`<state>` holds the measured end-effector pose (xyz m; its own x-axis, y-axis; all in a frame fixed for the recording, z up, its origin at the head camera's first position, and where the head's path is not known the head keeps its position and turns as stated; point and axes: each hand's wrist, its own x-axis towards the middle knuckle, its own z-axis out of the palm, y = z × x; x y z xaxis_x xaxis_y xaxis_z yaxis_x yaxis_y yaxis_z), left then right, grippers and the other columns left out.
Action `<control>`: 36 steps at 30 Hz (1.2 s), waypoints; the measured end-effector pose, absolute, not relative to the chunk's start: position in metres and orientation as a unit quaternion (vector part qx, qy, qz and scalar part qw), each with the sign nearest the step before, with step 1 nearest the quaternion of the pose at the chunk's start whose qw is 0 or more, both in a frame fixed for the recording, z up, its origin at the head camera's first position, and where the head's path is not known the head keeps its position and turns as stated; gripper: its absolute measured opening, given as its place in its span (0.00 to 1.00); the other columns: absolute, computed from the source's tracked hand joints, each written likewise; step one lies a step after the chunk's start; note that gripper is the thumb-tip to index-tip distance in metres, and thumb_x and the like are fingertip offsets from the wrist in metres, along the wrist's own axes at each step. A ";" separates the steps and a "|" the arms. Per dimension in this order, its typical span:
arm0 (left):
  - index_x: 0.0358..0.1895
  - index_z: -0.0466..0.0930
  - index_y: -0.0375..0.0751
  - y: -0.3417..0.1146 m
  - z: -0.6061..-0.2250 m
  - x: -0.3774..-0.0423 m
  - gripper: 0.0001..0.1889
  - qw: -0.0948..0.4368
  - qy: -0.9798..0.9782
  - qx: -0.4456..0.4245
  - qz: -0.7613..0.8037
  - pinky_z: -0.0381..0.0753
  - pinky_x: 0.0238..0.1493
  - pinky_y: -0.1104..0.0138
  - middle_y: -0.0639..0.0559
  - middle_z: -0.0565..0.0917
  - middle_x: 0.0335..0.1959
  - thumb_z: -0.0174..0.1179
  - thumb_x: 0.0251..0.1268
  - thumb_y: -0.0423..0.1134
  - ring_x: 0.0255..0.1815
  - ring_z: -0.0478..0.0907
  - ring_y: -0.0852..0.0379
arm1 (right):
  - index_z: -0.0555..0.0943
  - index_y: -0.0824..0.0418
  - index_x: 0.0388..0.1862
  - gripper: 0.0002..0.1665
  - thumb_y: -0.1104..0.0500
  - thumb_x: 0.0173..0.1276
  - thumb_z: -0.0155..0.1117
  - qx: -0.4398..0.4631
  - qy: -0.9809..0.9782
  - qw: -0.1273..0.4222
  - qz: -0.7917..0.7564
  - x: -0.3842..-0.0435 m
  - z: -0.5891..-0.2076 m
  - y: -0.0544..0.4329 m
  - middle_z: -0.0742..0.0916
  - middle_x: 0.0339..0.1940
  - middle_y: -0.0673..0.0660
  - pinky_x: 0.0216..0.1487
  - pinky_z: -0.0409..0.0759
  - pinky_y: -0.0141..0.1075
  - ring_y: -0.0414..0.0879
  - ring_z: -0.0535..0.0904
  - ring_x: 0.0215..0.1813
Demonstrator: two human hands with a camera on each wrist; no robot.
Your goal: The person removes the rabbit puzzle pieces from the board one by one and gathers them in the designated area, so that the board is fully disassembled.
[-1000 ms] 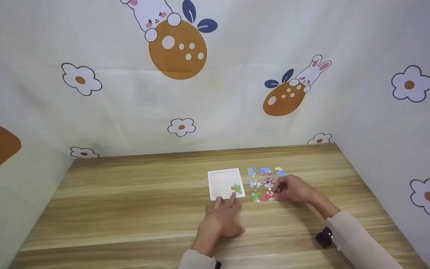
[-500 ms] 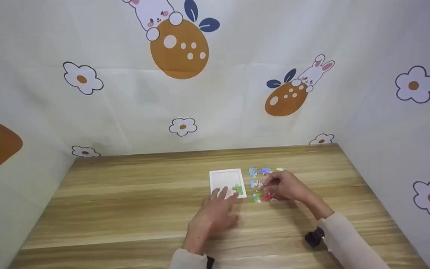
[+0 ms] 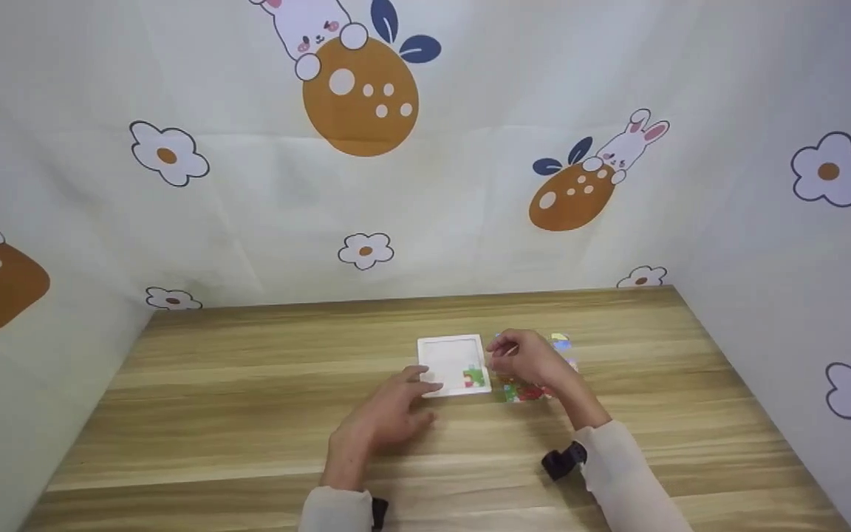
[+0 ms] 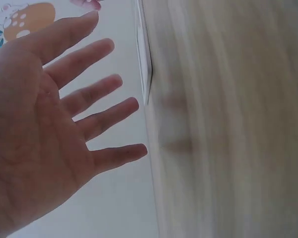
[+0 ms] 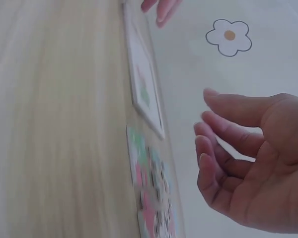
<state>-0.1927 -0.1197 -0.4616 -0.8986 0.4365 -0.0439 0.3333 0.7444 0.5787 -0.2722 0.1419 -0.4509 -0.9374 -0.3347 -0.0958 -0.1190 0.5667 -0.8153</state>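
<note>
A white square puzzle tray (image 3: 436,355) lies on the table, with a green and red puzzle piece (image 3: 474,376) in its lower right corner. My left hand (image 3: 388,414) has its fingers spread, fingertips over the tray's front left corner; the left wrist view shows its palm bare. My right hand (image 3: 532,362) is at the tray's right edge, above the loose puzzle pieces (image 3: 518,391), and covers part of them. In the right wrist view its thumb and fingers (image 5: 203,148) curve loosely towards each other, with a gap and no piece seen between them.
The wood-grain table (image 3: 248,399) meets a pale curtain (image 3: 248,222) printed with rabbits and flowers at the back and sides. Dark wrist cameras sit at both cuffs, the right one (image 3: 563,461) hanging low over the table.
My right hand has moved left from the loose pieces to the tray's right edge. The left hand has drawn back to the left, from the piece to the tray's front left corner.
</note>
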 end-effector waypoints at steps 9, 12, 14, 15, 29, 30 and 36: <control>0.67 0.77 0.49 -0.126 -0.465 -0.194 0.24 0.152 0.923 0.183 0.303 0.47 0.78 0.35 0.45 0.61 0.80 0.60 0.70 0.46 0.81 0.56 0.40 | 0.84 0.64 0.46 0.15 0.63 0.61 0.74 -0.095 0.891 0.141 -0.420 -0.275 -0.458 0.122 0.86 0.41 0.57 0.44 0.80 0.35 0.45 0.80 0.42; 0.68 0.76 0.50 -0.126 -0.466 -0.192 0.25 0.167 0.923 0.175 0.298 0.43 0.77 0.32 0.46 0.60 0.80 0.61 0.69 0.47 0.81 0.54 0.38 | 0.85 0.63 0.46 0.15 0.64 0.60 0.75 -0.091 0.893 0.141 -0.417 -0.275 -0.462 0.119 0.86 0.42 0.57 0.45 0.80 0.36 0.45 0.80 0.42; 0.69 0.75 0.50 -0.126 -0.466 -0.191 0.26 0.176 0.924 0.171 0.294 0.42 0.77 0.32 0.46 0.60 0.81 0.61 0.69 0.47 0.82 0.52 0.37 | 0.85 0.62 0.45 0.14 0.65 0.60 0.75 -0.084 0.894 0.146 -0.416 -0.275 -0.464 0.116 0.86 0.42 0.57 0.44 0.79 0.36 0.46 0.79 0.42; 0.69 0.75 0.51 -0.126 -0.466 -0.191 0.26 0.179 0.924 0.171 0.292 0.42 0.77 0.31 0.46 0.60 0.81 0.62 0.68 0.47 0.82 0.51 0.36 | 0.85 0.62 0.45 0.14 0.65 0.59 0.75 -0.081 0.894 0.149 -0.414 -0.275 -0.465 0.115 0.86 0.42 0.57 0.43 0.79 0.36 0.46 0.79 0.42; 0.73 0.70 0.56 -0.125 -0.462 -0.193 0.30 0.219 0.913 0.167 0.301 0.33 0.79 0.35 0.50 0.55 0.83 0.63 0.68 0.49 0.84 0.44 0.37 | 0.86 0.62 0.41 0.14 0.68 0.55 0.77 -0.101 0.907 0.133 -0.387 -0.277 -0.470 0.108 0.85 0.37 0.55 0.38 0.78 0.33 0.44 0.77 0.38; 0.73 0.70 0.57 -0.125 -0.462 -0.193 0.30 0.222 0.912 0.165 0.303 0.33 0.79 0.35 0.51 0.54 0.83 0.63 0.68 0.49 0.84 0.43 0.37 | 0.85 0.61 0.41 0.14 0.68 0.55 0.77 -0.099 0.907 0.133 -0.386 -0.277 -0.470 0.108 0.85 0.37 0.55 0.39 0.78 0.33 0.44 0.77 0.38; 0.74 0.69 0.58 -0.127 -0.463 -0.192 0.31 0.228 0.913 0.160 0.298 0.33 0.79 0.36 0.52 0.53 0.83 0.62 0.67 0.50 0.84 0.43 0.38 | 0.85 0.61 0.40 0.13 0.67 0.55 0.77 -0.096 0.911 0.134 -0.379 -0.276 -0.470 0.106 0.86 0.37 0.55 0.41 0.79 0.35 0.45 0.78 0.39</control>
